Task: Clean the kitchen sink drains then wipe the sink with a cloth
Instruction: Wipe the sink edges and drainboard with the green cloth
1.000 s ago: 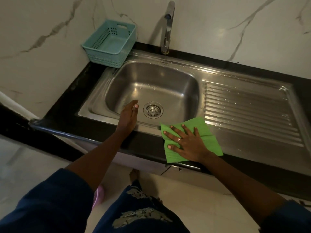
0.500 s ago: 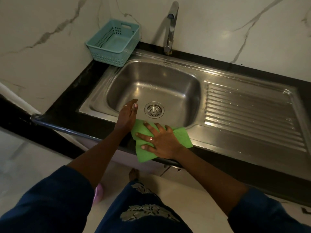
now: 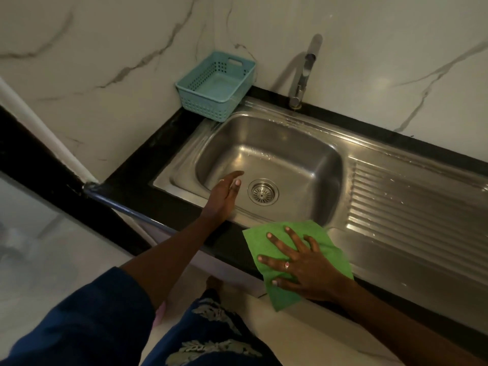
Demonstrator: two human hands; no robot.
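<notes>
A stainless steel sink (image 3: 266, 143) is set in a black counter, with a round metal drain strainer (image 3: 263, 192) in the bowl's floor. A green cloth (image 3: 264, 235) lies flat over the sink's front rim and the counter edge. My right hand (image 3: 298, 265) presses down on the cloth with fingers spread. My left hand (image 3: 224, 194) rests on the front rim left of the drain, fingers together and reaching over the bowl, holding nothing.
A teal plastic basket (image 3: 215, 84) stands on the counter at the sink's back left corner. A steel tap (image 3: 303, 72) rises behind the bowl. A ribbed drainboard (image 3: 412, 207) with water drops runs to the right. Marble wall behind; tiled floor below.
My right hand slid the cloth left along the front rim up to my left hand, then back to the right. My left hand stayed on the rim. The camera view shifted left.
</notes>
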